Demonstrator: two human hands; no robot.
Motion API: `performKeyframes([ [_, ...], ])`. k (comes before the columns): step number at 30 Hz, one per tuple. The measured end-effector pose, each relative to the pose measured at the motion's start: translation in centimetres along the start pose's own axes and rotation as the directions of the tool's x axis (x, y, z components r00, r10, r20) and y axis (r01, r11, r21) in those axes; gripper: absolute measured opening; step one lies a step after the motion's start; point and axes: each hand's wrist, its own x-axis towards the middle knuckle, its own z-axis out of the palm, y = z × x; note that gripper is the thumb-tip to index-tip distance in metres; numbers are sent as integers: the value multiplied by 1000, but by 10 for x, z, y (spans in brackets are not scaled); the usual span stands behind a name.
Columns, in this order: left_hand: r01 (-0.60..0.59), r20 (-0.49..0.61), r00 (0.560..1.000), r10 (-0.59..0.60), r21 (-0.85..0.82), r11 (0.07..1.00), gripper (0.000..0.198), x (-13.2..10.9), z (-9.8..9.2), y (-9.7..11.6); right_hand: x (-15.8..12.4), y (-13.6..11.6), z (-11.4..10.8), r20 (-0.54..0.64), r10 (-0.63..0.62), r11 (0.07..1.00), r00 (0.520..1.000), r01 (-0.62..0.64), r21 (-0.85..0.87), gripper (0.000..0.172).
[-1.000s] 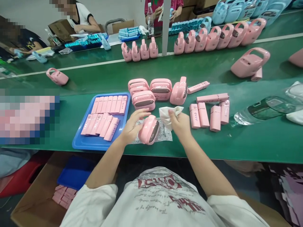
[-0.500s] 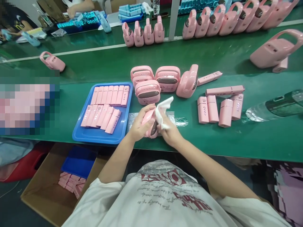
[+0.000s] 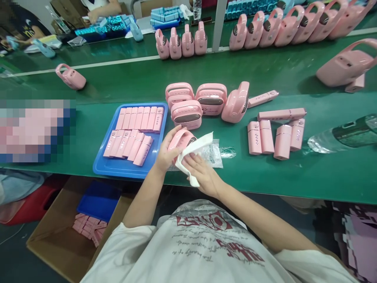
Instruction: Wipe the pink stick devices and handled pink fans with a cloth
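- Fingers first: those of my left hand (image 3: 165, 156) curl round a pink device (image 3: 179, 140), holding it by its far and near sides; those of my right hand (image 3: 206, 177) lie fairly straight along a white cloth (image 3: 194, 147), holding it against the device. The right thumb I can't make out.
- And where's the device? Between the two hands, toward the near edge of the green desk (image 3: 253, 179), with a clear film sleeve (image 3: 216, 154) just to the right. Whether its base touches the desk is hidden from me.
- The step looks like wiping. I'd press with flat fingertips, not nails, and use long, even strokes — light pressure, since a gloss shell should show smears and scratches easily.
- A good pass, I reckon, means turning the device with the left fingers so that each face meets a fresh fold of cloth, reaching inside the handle too.
- A loose corner dangles below; gathering that in should help control.
- Now its looks: smooth, shiny pink, rounded, a looped handle on top, a sliver of dark panel showing — the rest sits behind cloth and fingers.
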Motion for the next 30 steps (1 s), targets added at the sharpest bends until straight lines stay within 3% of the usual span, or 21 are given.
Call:
performKeyframes([
  [1,14,-25,1000,-14,-11,1000,62,1,-2,-1,2,1,-2,-51,152,984,987,-146,104,46],
  [2,25,-50,998,-26,-25,999,63,2,-3,-3,4,3,-5,-101,330,925,938,-301,230,48],
  [4,56,-88,994,-61,-65,996,61,4,-6,-5,11,10,-13,-137,603,746,786,-494,447,59],
  [5,78,-91,992,-87,-96,992,61,5,-6,-6,15,13,-16,-132,664,686,736,-529,500,64],
  [10,145,25,989,-144,-309,940,62,8,4,5,24,11,-34,-121,761,490,637,-443,751,67],
  [13,147,105,988,-117,-354,924,60,7,17,20,21,-9,-48,-66,750,435,659,-414,800,76],
  [16,161,183,978,-94,-391,906,58,5,29,35,11,-29,-61,-77,679,517,731,-401,756,83],
  [18,183,214,971,-105,-390,902,57,4,36,44,2,-39,-65,-102,612,594,785,-370,715,75],
  [20,210,222,966,-134,-364,907,57,3,42,50,-8,-44,-63,-160,572,660,805,-336,672,67],
  [25,276,158,960,-230,-423,863,54,1,50,57,-25,-52,-44,-333,621,679,709,-275,680,57],
  [30,316,25,940,-340,-443,839,63,-5,52,52,-30,-68,-32,-297,725,583,621,-324,745,62],
])
